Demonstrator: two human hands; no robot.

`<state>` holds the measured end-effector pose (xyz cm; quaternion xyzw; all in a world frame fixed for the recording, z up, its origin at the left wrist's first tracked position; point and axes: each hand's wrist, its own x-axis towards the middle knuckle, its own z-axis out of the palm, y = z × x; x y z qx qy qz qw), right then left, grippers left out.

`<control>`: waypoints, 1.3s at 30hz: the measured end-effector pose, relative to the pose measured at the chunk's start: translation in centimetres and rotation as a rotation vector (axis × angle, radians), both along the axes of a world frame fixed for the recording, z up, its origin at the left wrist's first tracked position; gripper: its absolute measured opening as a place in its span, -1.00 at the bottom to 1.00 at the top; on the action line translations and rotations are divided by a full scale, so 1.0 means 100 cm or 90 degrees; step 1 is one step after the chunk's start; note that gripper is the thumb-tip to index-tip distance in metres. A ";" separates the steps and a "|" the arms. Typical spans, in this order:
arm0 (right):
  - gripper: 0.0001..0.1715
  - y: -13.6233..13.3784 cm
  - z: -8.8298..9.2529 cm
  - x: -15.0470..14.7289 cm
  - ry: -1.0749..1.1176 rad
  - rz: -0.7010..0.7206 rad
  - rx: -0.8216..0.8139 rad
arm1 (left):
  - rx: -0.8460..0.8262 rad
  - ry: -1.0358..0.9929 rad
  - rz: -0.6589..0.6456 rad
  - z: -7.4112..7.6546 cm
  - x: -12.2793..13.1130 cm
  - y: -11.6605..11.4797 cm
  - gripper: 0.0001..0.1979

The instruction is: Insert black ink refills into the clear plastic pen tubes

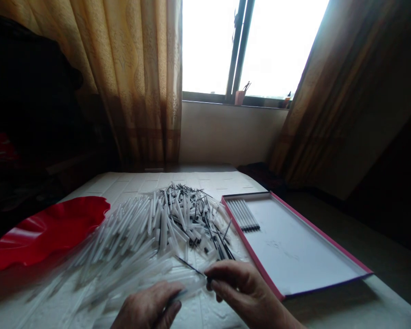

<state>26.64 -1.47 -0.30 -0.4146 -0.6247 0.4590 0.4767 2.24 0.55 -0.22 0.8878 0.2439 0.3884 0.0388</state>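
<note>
Pinching a thin black rod [192,268], the right hand [246,292] closes its fingers [222,270] narrowly on the rod's near end, while the left hand [147,306] curls its fingers [169,297] beside a blurred translucent white tube [188,290], the blur leaving unclear whether they grip it. Both hands lie at the near edge of a loose heap of white plastic tubes and black rods [164,233] spread over a white patterned surface [205,180], with a red wavy-edged plastic dish [44,230] to the left and a shallow pink-rimmed white box lid [252,249] to the right, holding a neat row of black-and-white sticks [246,217]. Risks: so slender a rod could slip from so narrow a pinch and drop back into the heap; a careless sweep of either wrist could scatter loose tubes against the dish or knock the lid's tidy row out of line.
</note>
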 end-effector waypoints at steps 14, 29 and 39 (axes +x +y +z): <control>-0.79 -0.003 0.003 0.001 -0.208 -0.033 0.346 | 0.008 0.046 -0.010 0.000 -0.003 -0.001 -0.74; -0.52 -0.003 0.002 -0.002 -0.457 -0.061 0.374 | 0.000 0.093 -0.021 -0.012 -0.003 -0.001 -0.69; -0.54 -0.004 0.002 0.002 -0.379 -0.017 0.276 | -0.031 0.073 -0.027 -0.011 -0.002 -0.004 -0.72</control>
